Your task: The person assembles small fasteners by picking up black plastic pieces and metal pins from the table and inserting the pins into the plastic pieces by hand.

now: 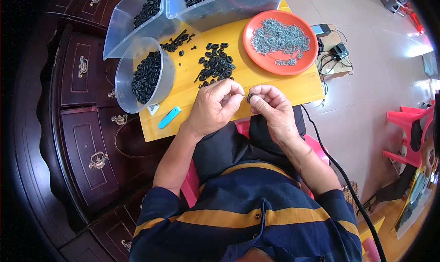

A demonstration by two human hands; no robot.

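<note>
Just past the near edge of the table, my two hands meet fingertip to fingertip. My right hand (273, 110) pinches a small black oval plastic piece (249, 97) between thumb and fingers. The thumb and forefinger of my left hand (215, 105) are pressed together right beside that piece; whatever they hold is too small to name. Beyond my left hand lies a loose pile of similar black oval pieces (217, 64). A red plate (284, 71) holds a heap of small silvery metal pieces (280, 38), thin and short.
Clear plastic bins (224, 7) of black parts line the table's far side. A round clear tub (123, 83) of black pieces stands at the left. Near it are dark pegs (174, 41) and a light-blue handled tool (169, 117). A black cable (330, 156) hangs at the right.
</note>
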